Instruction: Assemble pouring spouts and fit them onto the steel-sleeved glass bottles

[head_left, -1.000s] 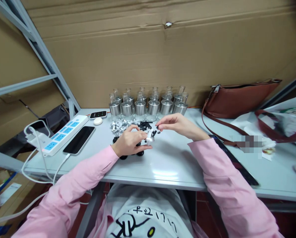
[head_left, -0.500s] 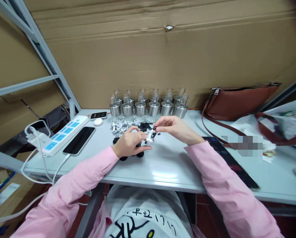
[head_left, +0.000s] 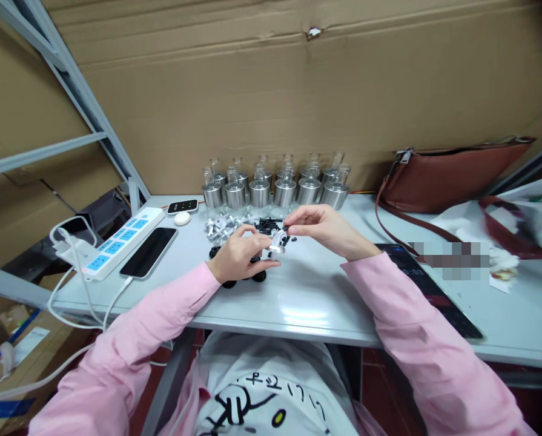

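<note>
Thumb and fingers of my left hand grip a silver curved spout with a round flange, held just above the table. My right hand pinches a small black piece at the spout's upper end; whether it sits inside the opening I cannot tell. Behind my hands lie a heap of silver fittings and a pile of short black tubes. A few black pieces lie near my right fingertips. Black round caps lie under and beside my left hand, partly hidden by it.
Glass bottles with steel sleeves stand in two rows at the back. To the left are a power strip, a charging phone and a small display device. A dark tablet and a brown bag lie right.
The view has shifted slightly. My left hand still grips the spout, and my right hand has brought the black piece against its upper end.
</note>
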Tool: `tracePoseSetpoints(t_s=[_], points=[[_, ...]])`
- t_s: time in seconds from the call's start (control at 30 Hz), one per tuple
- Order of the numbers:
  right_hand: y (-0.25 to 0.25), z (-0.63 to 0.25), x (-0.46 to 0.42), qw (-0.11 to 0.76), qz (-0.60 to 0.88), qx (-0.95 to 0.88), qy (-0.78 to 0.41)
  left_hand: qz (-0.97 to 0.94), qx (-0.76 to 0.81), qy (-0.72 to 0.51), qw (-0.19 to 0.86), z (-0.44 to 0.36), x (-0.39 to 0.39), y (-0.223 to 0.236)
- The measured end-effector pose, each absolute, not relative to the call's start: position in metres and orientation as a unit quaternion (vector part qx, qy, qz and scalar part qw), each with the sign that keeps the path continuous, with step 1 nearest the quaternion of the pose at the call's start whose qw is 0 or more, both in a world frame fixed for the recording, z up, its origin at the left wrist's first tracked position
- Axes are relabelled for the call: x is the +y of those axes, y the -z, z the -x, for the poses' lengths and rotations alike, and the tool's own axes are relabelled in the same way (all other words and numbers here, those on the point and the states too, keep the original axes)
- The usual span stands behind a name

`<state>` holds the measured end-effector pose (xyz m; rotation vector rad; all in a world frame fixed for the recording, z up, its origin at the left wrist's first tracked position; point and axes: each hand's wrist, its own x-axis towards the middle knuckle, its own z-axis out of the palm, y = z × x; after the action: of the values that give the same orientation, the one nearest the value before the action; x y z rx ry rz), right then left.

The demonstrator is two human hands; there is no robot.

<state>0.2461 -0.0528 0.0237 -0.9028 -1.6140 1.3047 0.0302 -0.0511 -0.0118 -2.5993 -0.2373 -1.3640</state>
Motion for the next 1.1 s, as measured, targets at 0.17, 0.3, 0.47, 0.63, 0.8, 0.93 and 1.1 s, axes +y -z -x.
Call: tracePoseSetpoints(t_s=[0.17,0.3,0.47,0.63,0.8,0.93,1.1], points=[[-0.024,-0.245,-0.053,0.435,0.348,-0.645,-0.523,0.879,-0.085,0.46,0.096,-0.03,-0.051,0.013],[-0.025,-0.245,-0.054,0.439,0.346,-0.642,-0.524,0.877,-0.081,0.463,0.096,-0.031,-0.051,0.012],[-0.026,-0.245,-0.054,0.436,0.348,-0.645,-0.523,0.876,-0.082,0.466,0.093,-0.03,-0.051,0.012],[-0.025,-0.244,-0.054,0.431,0.34,-0.642,-0.536,0.875,-0.08,0.468,0.096,-0.031,-0.051,0.012],[-0.024,-0.243,-0.056,0.436,0.301,-0.629,-0.568,0.874,-0.078,0.472,0.083,-0.031,-0.052,0.011],[-0.021,-0.237,-0.057,0.435,0.258,-0.548,-0.667,0.868,-0.075,0.48,0.099,-0.03,-0.052,0.011],[-0.015,-0.227,-0.058,0.391,0.228,-0.496,-0.741,0.866,-0.082,0.483,0.104,-0.03,-0.052,0.01]])
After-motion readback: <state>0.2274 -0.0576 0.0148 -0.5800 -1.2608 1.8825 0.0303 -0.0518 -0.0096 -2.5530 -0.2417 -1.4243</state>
